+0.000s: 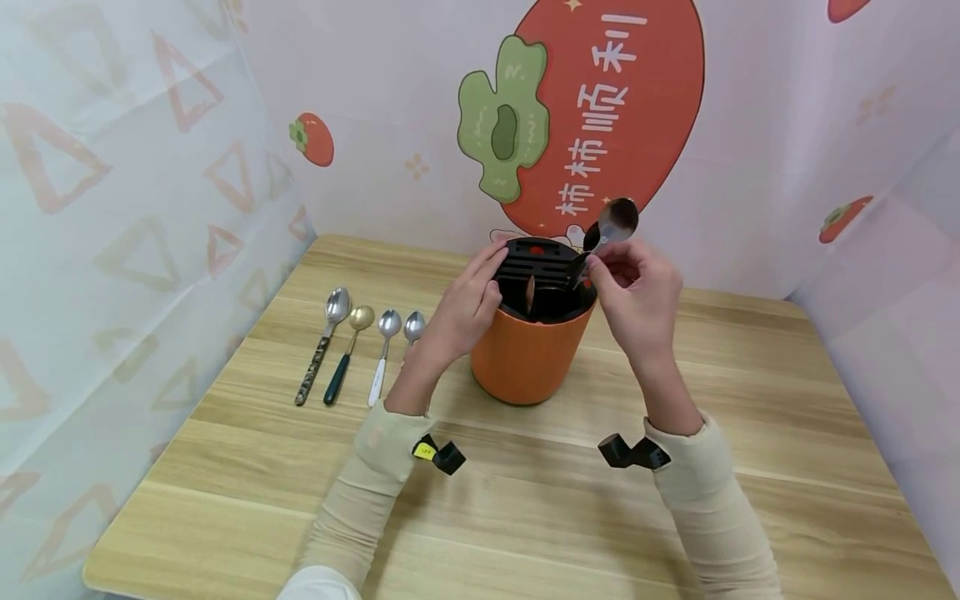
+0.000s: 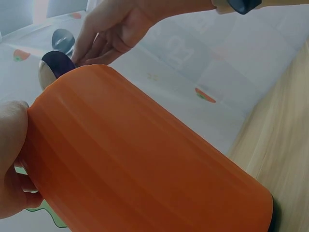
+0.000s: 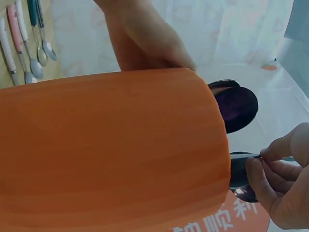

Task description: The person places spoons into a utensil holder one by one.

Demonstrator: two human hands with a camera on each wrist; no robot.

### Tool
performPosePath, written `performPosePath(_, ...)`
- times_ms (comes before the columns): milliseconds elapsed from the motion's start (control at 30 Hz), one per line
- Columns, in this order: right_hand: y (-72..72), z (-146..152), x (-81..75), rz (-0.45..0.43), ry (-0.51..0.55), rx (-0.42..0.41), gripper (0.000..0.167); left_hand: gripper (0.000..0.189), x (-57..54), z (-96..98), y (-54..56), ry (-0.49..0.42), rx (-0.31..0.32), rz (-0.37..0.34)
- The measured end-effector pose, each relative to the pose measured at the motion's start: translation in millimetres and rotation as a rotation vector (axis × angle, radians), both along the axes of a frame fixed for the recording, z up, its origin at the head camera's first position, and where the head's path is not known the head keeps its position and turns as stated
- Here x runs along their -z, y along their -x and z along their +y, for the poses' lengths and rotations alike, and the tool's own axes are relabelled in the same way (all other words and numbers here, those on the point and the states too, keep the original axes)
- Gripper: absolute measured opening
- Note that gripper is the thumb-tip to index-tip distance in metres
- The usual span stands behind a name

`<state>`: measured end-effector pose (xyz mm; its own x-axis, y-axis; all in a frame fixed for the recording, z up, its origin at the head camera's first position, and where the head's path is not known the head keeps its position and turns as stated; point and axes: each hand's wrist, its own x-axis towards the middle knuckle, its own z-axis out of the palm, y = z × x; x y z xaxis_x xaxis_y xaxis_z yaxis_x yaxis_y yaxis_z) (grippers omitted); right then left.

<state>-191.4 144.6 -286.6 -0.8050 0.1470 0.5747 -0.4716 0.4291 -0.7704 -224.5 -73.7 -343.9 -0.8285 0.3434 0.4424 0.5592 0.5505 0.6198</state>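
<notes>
An orange utensil holder with a black slotted insert stands on the table. My left hand rests against the holder's left rim, its fingers fairly straight. Over the right side of the rim, my right hand pinches a metal spoon, its bowl upward. Another spoon bowl shows just behind it. In the right wrist view, the right hand's fingertips are at the holder's mouth, and dark spoon bowls stick out beside the left hand. The lower ends inside the holder are hidden.
Left of the holder lie several spoons in a row: one with a patterned handle, one with a dark green handle, one with a white handle. My left forearm partly covers the row. A printed cloth wall stands behind the table.
</notes>
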Motion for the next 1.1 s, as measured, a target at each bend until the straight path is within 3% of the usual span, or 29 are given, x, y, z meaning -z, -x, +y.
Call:
performPosePath(300,1.4,-4,15.9,-0.018,-0.082,-0.023,0.013,0.059,-0.3,0.5,-0.1,-0.005,0.007,0.023)
performPosePath(733,-1.8,-1,23.6,-0.047,-0.029,-0.042,0.014,0.060,1.1,1.3,1.0,-0.009,0.008,0.024)
performPosePath(1100,-2.9,19,27.9,-0.020,0.004,0.049,0.013,0.061,1.4,1.4,0.4,-0.009,0.003,0.036)
